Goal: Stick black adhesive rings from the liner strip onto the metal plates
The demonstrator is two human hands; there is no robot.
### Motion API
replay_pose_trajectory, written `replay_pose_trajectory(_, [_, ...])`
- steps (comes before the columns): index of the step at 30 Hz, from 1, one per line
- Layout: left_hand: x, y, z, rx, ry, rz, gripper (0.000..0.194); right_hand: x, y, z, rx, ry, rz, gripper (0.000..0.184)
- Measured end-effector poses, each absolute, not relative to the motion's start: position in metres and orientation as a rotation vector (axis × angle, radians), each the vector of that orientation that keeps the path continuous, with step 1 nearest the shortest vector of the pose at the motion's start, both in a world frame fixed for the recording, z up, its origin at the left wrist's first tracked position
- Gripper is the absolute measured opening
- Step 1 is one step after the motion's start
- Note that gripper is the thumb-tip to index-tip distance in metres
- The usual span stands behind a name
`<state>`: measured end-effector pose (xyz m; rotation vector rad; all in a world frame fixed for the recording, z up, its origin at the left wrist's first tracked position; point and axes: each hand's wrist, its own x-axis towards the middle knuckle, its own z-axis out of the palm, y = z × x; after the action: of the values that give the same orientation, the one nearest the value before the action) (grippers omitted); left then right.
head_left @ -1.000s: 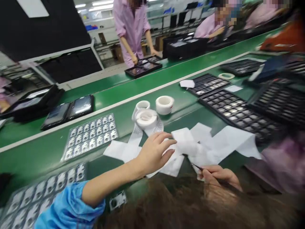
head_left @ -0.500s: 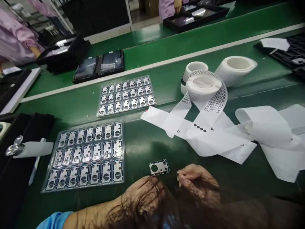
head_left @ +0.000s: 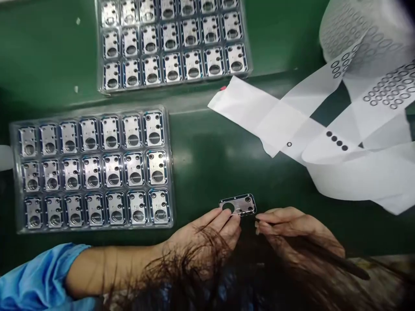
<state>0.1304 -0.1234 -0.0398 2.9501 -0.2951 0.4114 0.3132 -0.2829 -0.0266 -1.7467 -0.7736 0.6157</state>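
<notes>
Plates [head_left: 132, 165], silvery, fill a near tray [head_left: 94, 228] at left and a farther tray [head_left: 175, 84] beyond it. The left hand [head_left: 202, 233] sets its fingers together against a loose plate [head_left: 241, 205] on the green counter [head_left: 194, 164] (I cannot tell whether that grip pinches; hair [head_left: 249, 272] hides the thumb). Just beside that plate, the right hand [head_left: 292, 229] pinches a dark slender tool [head_left: 352, 267]; white strips [head_left: 301, 134] lie at right.

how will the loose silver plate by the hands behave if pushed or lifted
The silver plate is probably stiff, its edges straight and face flat. It looks light: thin, with a large round hole. Being rectangular, it probably won't roll.
</notes>
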Motion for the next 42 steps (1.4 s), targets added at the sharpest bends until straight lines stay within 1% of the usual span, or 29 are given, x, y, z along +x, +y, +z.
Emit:
replay_pose_trajectory(1, [0.131,-0.123,-0.038,2.943,-0.284,0.423,0.037,0.322,-0.286,-0.029,-1.704,-0.781,0.643,0.014])
replay_pose_trajectory(2, [0.131,-0.122,-0.037,2.937,-0.283,0.418,0.036,0.332,-0.290,-0.032,-1.556,-1.034,0.825,0.016])
replay_pose_trajectory(3, [0.132,-0.122,-0.035,2.932,-0.285,0.406,0.035,0.342,-0.294,-0.035,-1.464,-1.248,1.004,0.025])
replay_pose_trajectory(4, [0.132,-0.121,-0.034,2.929,-0.291,0.390,0.035,0.350,-0.297,-0.038,-1.475,-1.306,1.045,0.033])
replay_pose_trajectory(5, [0.132,-0.121,-0.033,2.927,-0.299,0.377,0.035,0.357,-0.300,-0.040,-1.525,-1.294,1.028,0.037])
replay_pose_trajectory(6, [0.132,-0.120,-0.032,2.925,-0.308,0.370,0.035,0.363,-0.301,-0.041,-1.502,-1.314,1.073,0.038])
replay_pose_trajectory(11, [0.132,-0.118,-0.030,2.935,-0.347,0.318,0.036,0.367,-0.300,-0.037,-1.423,-1.260,1.083,0.034])
replay_pose_trajectory(17, [0.132,-0.115,-0.029,2.938,-0.386,0.292,0.037,0.361,-0.307,-0.041,-1.549,-1.192,1.104,0.045])
replay_pose_trajectory(22, [0.132,-0.115,-0.028,2.918,-0.359,0.276,0.036,0.362,-0.307,-0.039,-1.507,-1.215,1.091,0.036])
replay_pose_trajectory(26, [0.132,-0.116,-0.028,2.918,-0.380,0.246,0.039,0.363,-0.306,-0.036,-1.535,-1.239,1.081,0.038])
replay_pose_trajectory(35, [0.132,-0.116,-0.026,2.910,-0.360,0.226,0.037,0.363,-0.304,-0.036,-1.504,-1.283,1.096,0.036])
replay_pose_trajectory(42, [0.132,-0.113,-0.024,2.906,-0.350,0.227,0.038,0.353,-0.302,-0.032,-1.586,-1.277,0.940,0.037])
